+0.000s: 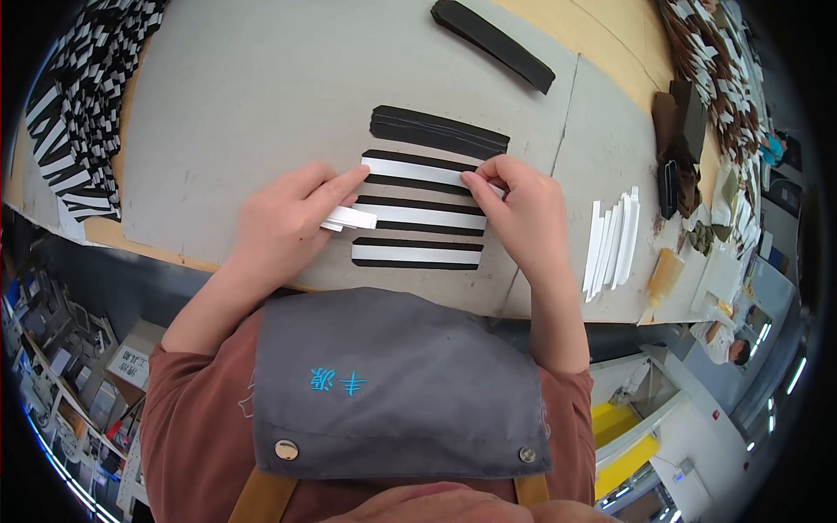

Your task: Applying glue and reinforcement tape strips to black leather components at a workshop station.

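Observation:
A white strip (414, 173) lies lengthwise along a black strip (420, 158) on the grey work surface. At its left end rests the index finger of my left hand (292, 213), whose other fingers are closed on a small bundle of white strips (356, 217). My right hand (530, 213) pinches the same strip's right end between thumb and finger. Nearer to me lie two more black strips, the middle one (436, 231) and the nearest one (417, 262), each with a white band along it. Just beyond sits a plain black strip (440, 131) with a lengthwise crease.
Farther off lies a thick black stack (493, 45). Loose white strips (612, 244) are fanned out at the right, near a yellowish block (665, 275). Black-and-white pieces (83, 113) pile up at the left edge, brown-and-white ones (711, 70) at the far right. Another person (722, 342) is in the background.

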